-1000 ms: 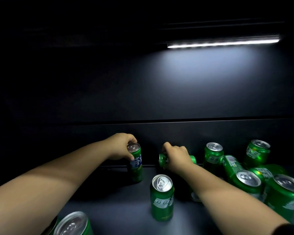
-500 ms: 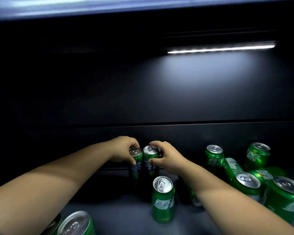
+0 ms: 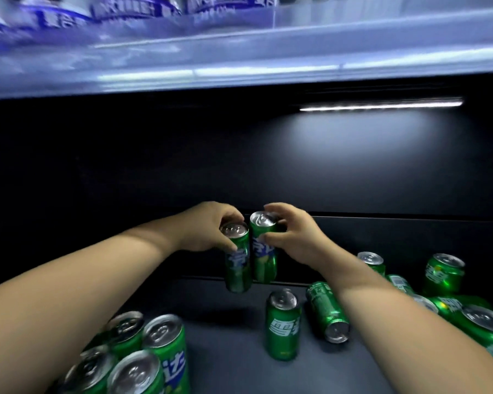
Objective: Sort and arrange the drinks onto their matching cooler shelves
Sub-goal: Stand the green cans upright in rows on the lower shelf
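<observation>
Two upright green cans stand side by side near the back of the dark cooler shelf. My left hand grips the top of the left can. My right hand grips the right can round its upper part. The two cans touch each other. In front of them a third green can stands alone, and another lies on its side beside my right forearm.
Several green cans stand bunched at the front left. More green cans, some upright and some tipped, crowd the right side. Above, a lit shelf edge carries blurred blue and white drinks. A light strip glows at the back right.
My right hand stood up a can that lay on its side and set it against the left can. The camera has tilted up and back, showing the upper shelf and front-left cans.
</observation>
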The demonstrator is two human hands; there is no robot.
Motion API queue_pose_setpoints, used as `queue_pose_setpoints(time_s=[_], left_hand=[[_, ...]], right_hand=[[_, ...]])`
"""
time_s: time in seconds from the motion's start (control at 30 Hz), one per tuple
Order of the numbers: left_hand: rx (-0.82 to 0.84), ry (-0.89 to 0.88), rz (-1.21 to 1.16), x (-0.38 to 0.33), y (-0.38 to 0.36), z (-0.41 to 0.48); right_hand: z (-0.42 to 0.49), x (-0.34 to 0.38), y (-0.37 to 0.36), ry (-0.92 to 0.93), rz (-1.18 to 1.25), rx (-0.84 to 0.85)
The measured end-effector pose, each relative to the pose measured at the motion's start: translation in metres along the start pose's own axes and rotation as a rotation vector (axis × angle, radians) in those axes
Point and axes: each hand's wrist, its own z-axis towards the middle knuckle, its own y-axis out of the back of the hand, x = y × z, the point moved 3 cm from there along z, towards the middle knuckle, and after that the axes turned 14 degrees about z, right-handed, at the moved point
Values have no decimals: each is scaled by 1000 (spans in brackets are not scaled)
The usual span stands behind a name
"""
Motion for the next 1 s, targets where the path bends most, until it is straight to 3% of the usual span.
queue_pose_setpoints(time_s=[0.17, 0.3, 0.53, 1.0], left_hand=[[69, 5, -120, -18, 27, -58], [116, -107, 54, -36, 27, -105], [254, -219, 26, -45, -11, -166], [33, -308, 258, -22, -34, -215]], right_hand=[[-17, 45, -4, 8, 159, 35], [-44, 53, -13, -121, 129, 85], [-102, 48, -47, -235, -52, 126], [-184, 38, -104, -428, 343, 98]])
